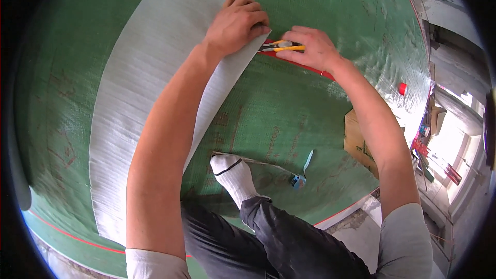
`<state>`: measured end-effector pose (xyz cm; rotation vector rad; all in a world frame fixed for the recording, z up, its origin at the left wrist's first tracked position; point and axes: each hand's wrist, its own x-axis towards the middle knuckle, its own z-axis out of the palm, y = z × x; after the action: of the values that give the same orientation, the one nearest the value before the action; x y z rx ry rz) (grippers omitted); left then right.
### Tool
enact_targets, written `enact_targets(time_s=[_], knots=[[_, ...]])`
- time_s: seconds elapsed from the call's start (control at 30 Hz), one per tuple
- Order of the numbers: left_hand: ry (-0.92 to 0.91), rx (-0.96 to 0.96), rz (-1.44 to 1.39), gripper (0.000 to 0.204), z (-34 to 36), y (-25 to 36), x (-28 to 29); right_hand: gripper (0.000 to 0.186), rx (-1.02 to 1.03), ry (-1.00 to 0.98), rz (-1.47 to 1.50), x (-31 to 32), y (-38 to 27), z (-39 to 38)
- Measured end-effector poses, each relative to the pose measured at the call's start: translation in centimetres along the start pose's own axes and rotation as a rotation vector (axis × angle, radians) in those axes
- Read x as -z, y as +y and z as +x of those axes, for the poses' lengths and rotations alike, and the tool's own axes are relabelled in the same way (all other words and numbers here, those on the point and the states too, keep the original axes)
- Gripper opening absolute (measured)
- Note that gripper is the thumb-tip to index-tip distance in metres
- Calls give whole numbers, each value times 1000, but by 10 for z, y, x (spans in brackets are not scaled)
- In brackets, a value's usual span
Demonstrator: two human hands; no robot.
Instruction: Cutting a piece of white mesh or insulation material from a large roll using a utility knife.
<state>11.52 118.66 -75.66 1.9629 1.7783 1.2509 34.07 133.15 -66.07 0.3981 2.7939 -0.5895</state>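
A large white ribbed sheet (150, 67), which looks like thin foam, lies across the green covering (279, 98). My left hand (237, 25) grips its far right corner, fingers curled at the edge. Just right of that corner, my right hand (312, 49) holds a yellow and black utility knife (289, 46), its front end at the sheet's edge. Beneath the knife and my right hand runs a flat red strip (315, 70), partly hidden by them.
A measuring tape (298, 181) with its blade drawn out lies near my socked foot (232, 175). A cardboard piece (359, 142) sits beside my right forearm. Farther right are a small red cap-like object (402, 89) and a bright window opening (454, 144).
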Motion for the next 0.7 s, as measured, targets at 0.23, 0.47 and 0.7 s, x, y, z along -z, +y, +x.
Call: enact_targets(time_s=[0.23, 0.47, 0.7], knots=[[0, 11, -5, 18, 0, 1, -2, 40, -15, 34, 15, -7, -10, -5], [6, -4, 31, 19, -3, 0, -3, 39, -18, -54, 33, -6, -16, -5], [2, -12, 37, 20, -4, -3, -3, 39, 31, -85, -13, -11, -28, -6]])
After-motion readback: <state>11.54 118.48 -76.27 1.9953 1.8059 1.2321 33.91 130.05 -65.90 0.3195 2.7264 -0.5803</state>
